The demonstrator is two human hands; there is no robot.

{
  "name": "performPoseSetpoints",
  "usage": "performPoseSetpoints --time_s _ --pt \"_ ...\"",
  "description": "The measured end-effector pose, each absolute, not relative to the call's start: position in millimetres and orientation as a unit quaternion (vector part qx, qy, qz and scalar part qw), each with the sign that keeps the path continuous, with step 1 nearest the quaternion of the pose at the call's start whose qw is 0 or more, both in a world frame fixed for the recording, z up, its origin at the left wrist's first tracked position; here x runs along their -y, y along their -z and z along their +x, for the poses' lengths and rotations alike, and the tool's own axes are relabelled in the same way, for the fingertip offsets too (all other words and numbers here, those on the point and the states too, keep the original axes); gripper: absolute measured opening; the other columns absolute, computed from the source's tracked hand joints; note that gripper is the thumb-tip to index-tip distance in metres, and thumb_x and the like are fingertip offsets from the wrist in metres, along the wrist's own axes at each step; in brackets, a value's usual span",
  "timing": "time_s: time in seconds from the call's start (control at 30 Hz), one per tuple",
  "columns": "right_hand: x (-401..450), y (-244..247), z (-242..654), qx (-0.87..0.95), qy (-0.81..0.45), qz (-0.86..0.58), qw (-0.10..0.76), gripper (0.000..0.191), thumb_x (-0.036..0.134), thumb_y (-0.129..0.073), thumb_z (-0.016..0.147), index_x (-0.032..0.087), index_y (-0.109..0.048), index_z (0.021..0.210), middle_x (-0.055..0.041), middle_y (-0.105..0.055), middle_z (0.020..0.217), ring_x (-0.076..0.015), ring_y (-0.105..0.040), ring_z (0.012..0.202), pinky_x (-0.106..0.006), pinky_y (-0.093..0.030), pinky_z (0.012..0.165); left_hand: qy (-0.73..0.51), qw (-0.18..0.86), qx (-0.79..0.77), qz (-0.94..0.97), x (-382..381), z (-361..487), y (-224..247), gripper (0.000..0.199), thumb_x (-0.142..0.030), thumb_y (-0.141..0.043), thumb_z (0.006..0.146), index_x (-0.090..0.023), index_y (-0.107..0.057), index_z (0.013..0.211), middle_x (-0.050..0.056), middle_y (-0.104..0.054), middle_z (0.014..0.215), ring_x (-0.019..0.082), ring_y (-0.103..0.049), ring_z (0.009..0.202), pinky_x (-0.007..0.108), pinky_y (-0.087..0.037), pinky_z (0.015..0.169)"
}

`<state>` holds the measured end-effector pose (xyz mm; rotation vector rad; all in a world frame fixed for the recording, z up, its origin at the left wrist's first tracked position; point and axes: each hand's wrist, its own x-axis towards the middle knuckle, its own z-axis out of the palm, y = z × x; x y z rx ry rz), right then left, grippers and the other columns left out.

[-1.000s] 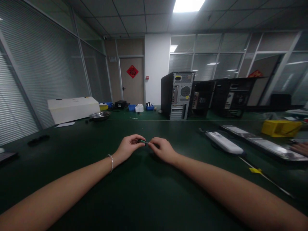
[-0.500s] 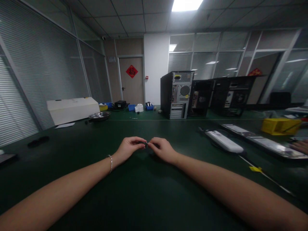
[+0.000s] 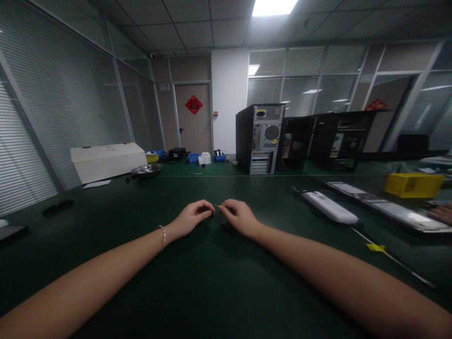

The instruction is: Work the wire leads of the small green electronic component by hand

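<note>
Low over the green table [image 3: 197, 292], my two hands face each other with a narrow gap between the fingertips. My left hand [image 3: 193, 215] is closed in a pinch on a small black part [image 3: 212, 214]; its kind is too small to make out. Thumb and fingers of my right hand [image 3: 240, 217] are pressed together around a tiny thin pin-like piece [image 3: 217, 205], whose tip sticks out toward the left. A silver bracelet [image 3: 163, 238] circles my left wrist.
Right of my hands lie a white power strip [image 3: 330, 207], a long metal-and-white panel [image 3: 384, 207] and a cable with a yellow tag [image 3: 375, 247]. Behind stand computer towers [image 3: 261, 139]. A metal bowl [image 3: 146, 170] is back left; another person's hand [image 3: 443, 213] shows far right.
The fingertips have drawn slightly apart. The thin piece in my right hand now shows separate from the black part in my left hand.
</note>
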<state>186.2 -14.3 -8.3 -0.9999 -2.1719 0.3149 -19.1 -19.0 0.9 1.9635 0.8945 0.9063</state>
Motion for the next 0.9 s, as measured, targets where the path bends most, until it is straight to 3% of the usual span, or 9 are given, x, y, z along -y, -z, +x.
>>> performPoseSetpoints --time_s 0.13,0.27,0.57,0.9 --pt "14.1 8.7 185.8 0.842 -0.114 -0.389 0.355 0.026 0.035 -0.044 0.09 0.019 -0.062 0.079 -0.0011 -0.059 0.078 -0.0129 -0.051 0.071 -0.023 -0.036 0.064 -0.256 0.26 -0.363 0.857 24.3 -18.5 -4.9 0.016 -0.029 -0.049 0.086 -0.021 -0.061 0.093 0.002 -0.058 0.096 0.02 -0.051 0.096 0.034 -0.039 0.088" --pt "14.9 8.6 185.3 0.843 -0.114 -0.391 0.35 0.027 0.035 -0.044 0.09 0.019 -0.063 0.08 -0.0012 -0.06 0.078 -0.0131 -0.051 0.072 -0.023 -0.035 0.064 -0.24 0.206 -0.36 0.877 22.7 -19.2 -3.4 0.017 -0.029 -0.045 0.088 -0.023 -0.059 0.095 0.003 -0.054 0.101 0.02 -0.047 0.101 0.034 -0.035 0.093" --pt "15.5 6.7 183.8 0.846 -0.107 -0.406 0.329 0.027 0.034 -0.043 0.09 0.019 -0.063 0.079 -0.0017 -0.061 0.08 -0.0137 -0.052 0.072 -0.023 -0.035 0.063 -0.225 0.2 -0.361 0.883 21.2 -18.8 -0.6 0.022 -0.026 -0.041 0.089 -0.024 -0.061 0.098 0.003 -0.057 0.101 0.02 -0.048 0.101 0.035 -0.035 0.094" --pt "12.4 6.6 186.6 0.856 -0.12 -0.432 0.259 0.021 0.032 -0.054 0.082 0.022 -0.063 0.097 -0.0036 -0.063 0.093 -0.0168 -0.055 0.08 -0.025 -0.037 0.064 -0.289 0.271 -0.399 0.827 23.4 -18.0 -2.3 0.024 -0.029 -0.047 0.085 -0.021 -0.057 0.106 0.005 -0.06 0.105 0.021 -0.055 0.099 0.034 -0.043 0.087"
